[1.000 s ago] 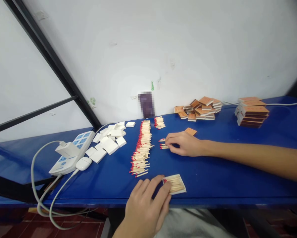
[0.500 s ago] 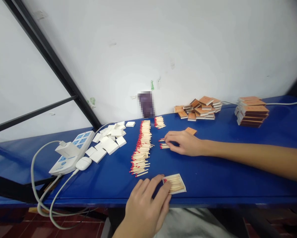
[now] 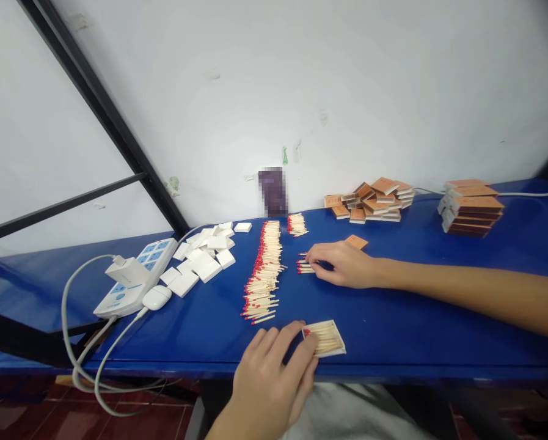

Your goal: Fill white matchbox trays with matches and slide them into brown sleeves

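My left hand (image 3: 276,373) grips the left end of an open white matchbox tray (image 3: 342,343) at the table's front edge. Matches (image 3: 327,337) with red heads lie in the tray. Farther back, my right hand (image 3: 340,263) has its fingertips at a few loose matches (image 3: 305,267) on the blue table; whether it pinches one is hard to make out. An orange matchbox cover (image 3: 357,242) lies just behind that hand. A long row of matches (image 3: 267,263) runs to the left, with a smaller pile (image 3: 296,224) at its far end.
White trays (image 3: 204,253) are heaped at the left, beside a power strip (image 3: 136,278) with cables. Orange matchboxes lie in a loose pile (image 3: 374,200) and a stack (image 3: 471,206) along the wall. A pixelated dark object (image 3: 274,191) stands at the wall.
The whole view has shifted slightly. My right fingertips have moved a little among the loose matches, and more of these now show. My left hand keeps its hold on the tray.
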{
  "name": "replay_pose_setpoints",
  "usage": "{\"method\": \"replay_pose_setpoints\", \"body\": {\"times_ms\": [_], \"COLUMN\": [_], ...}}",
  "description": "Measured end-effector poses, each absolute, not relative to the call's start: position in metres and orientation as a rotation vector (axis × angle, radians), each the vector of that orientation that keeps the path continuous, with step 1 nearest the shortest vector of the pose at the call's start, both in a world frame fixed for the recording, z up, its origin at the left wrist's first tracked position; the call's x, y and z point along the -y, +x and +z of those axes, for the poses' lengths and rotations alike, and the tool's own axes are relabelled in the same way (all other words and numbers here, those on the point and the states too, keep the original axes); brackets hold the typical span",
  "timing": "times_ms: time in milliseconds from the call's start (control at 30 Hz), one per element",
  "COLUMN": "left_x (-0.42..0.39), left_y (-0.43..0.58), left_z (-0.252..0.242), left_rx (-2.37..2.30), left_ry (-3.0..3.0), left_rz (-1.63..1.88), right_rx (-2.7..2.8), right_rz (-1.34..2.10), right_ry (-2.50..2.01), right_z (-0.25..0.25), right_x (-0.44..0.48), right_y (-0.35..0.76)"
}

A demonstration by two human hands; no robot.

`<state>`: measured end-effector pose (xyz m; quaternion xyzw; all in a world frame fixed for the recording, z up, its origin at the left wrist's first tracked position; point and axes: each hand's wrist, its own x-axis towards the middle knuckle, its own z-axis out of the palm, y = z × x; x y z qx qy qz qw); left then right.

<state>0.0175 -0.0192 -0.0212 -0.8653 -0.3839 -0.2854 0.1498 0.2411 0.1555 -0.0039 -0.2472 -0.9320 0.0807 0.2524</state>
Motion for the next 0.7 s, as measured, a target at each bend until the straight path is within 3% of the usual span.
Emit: {"method": "replay_pose_setpoints", "body": {"times_ms": [700], "left_x": [0.0193], "left_y": [0.0187], "left_z": [-0.0195], "left_rx": [1.099], "left_ry": [-2.492], "left_rz": [-0.821], "right_rx": [2.589], "right_rz": [0.233], "right_ry": [-0.437], "right_z": [0.0014], "right_x": [-0.1544], "right_y": [0.2454]}}
